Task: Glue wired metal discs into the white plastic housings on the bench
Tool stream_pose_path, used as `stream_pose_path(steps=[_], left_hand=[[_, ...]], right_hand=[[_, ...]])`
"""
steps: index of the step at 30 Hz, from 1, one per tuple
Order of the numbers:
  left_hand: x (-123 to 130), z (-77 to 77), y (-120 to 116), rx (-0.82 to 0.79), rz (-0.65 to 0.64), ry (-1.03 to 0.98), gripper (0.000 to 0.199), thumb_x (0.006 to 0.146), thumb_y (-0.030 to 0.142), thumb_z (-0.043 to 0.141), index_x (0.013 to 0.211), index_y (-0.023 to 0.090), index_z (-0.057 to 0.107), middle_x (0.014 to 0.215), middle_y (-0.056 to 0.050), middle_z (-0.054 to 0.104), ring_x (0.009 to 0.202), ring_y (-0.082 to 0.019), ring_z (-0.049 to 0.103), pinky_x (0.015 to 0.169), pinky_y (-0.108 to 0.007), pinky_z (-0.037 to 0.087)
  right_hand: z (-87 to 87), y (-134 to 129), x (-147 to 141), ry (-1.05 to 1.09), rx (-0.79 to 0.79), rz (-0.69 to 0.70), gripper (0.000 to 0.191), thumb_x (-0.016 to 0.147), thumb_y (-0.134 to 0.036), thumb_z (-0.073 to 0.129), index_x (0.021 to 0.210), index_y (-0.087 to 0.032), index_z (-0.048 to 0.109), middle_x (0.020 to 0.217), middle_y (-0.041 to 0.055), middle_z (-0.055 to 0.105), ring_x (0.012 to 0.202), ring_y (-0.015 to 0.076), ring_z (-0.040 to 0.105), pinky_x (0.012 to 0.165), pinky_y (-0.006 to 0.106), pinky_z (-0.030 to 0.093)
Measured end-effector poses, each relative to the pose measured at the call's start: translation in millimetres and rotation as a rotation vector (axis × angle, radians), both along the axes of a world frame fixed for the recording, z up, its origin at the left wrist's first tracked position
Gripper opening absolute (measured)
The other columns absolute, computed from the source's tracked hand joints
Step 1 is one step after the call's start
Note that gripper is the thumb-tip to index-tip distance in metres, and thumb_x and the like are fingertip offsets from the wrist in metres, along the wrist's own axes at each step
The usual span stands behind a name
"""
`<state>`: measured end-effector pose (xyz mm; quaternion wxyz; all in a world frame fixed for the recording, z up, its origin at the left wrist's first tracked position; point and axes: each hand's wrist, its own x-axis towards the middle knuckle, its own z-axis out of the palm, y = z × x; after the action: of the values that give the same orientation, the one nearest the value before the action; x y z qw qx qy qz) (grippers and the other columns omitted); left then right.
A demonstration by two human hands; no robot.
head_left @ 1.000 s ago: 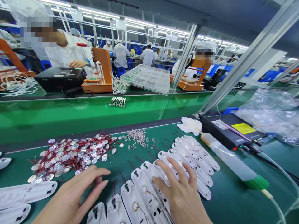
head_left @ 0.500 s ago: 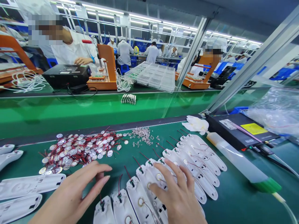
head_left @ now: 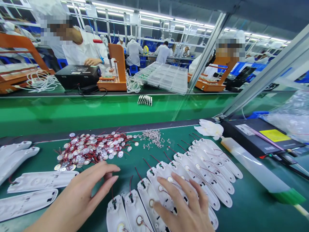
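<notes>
My right hand hovers with spread fingers over a row of white plastic housing halves. Its thumb is close to a round disc in one housing; whether it touches cannot be told. Each nearer housing has a small green board with a red wire at its top end, and round discs on thin wires lie inside several. My left hand is left of the row, thumb and forefinger apart, nothing between them. Beyond it lies a pile of round metal discs with red wires.
Small metal parts are heaped beside the discs. More white housings lie at left. A translucent tube and a black box are at right. Across the green strip stand orange fixtures and a person.
The view has turned slightly left, so the bench contents appear further right. My right hand has shifted a little left along the housings. My left hand keeps its shape.
</notes>
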<state>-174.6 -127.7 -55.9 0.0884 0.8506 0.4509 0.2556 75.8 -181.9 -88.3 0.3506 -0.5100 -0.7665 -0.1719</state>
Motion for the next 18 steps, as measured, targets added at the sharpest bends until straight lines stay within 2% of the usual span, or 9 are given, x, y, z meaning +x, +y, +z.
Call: stream_pose_path(steps=[3,6,13,16,18], left_hand=[[1.2,-0.5,-3.2,-0.032,0.019,-0.016,0.022,0.094,0.044,0.04,0.103,0.028,0.052,0.085,0.004,0.065,0.074,-0.013,0.064,0.072,-0.021,0.05],[1.0,-1.2,-4.6,-0.045,0.029,-0.03,0.023,0.093,0.044,0.041,0.104,0.028,0.053,0.087,0.003,0.065,0.075,-0.014,0.064,0.077,-0.024,0.05],[-3.8,-2.9,-7.9,-0.105,0.029,-0.063,0.019,0.093,0.039,0.043,0.105,0.028,0.052,0.087,0.002,0.064,0.077,-0.015,0.061,0.075,-0.025,0.049],[-4.0,-2.8,-9.5,-0.13,0.04,-0.079,0.018,0.094,0.038,0.043,0.106,0.027,0.052,0.085,0.003,0.062,0.078,-0.015,0.06,0.083,-0.028,0.046],[-3.7,-2.0,-10.0,-0.159,0.047,-0.084,0.018,0.094,0.038,0.043,0.106,0.028,0.052,0.085,0.003,0.061,0.079,-0.015,0.059,0.081,-0.027,0.046]], right_hand=[[-1.5,-4.0,-0.7,-0.139,-0.143,0.09,0.014,0.086,-0.031,0.051,0.075,-0.031,0.061,0.118,-0.0062,0.053,0.118,0.019,0.037,0.107,0.041,0.008],[-2.4,-5.1,2.9,-0.211,-0.158,0.129,0.015,0.087,-0.032,0.047,0.079,-0.03,0.06,0.121,-0.0035,0.052,0.122,0.0213,0.033,0.107,0.044,0.006],[0.9,-10.9,-8.3,-0.08,-0.171,0.122,0.018,0.086,-0.033,0.052,0.07,-0.033,0.061,0.115,-0.0083,0.056,0.116,0.019,0.041,0.107,0.043,0.012],[-3.7,-13.1,-20.8,-0.031,-0.142,0.129,0.023,0.085,-0.036,0.055,0.063,-0.031,0.059,0.111,-0.0111,0.058,0.112,0.0164,0.044,0.108,0.04,0.012],[-9.2,-12.4,-28.6,0.0,-0.115,0.144,0.026,0.086,-0.035,0.054,0.06,-0.03,0.058,0.108,-0.0115,0.059,0.11,0.0148,0.044,0.109,0.039,0.011]])
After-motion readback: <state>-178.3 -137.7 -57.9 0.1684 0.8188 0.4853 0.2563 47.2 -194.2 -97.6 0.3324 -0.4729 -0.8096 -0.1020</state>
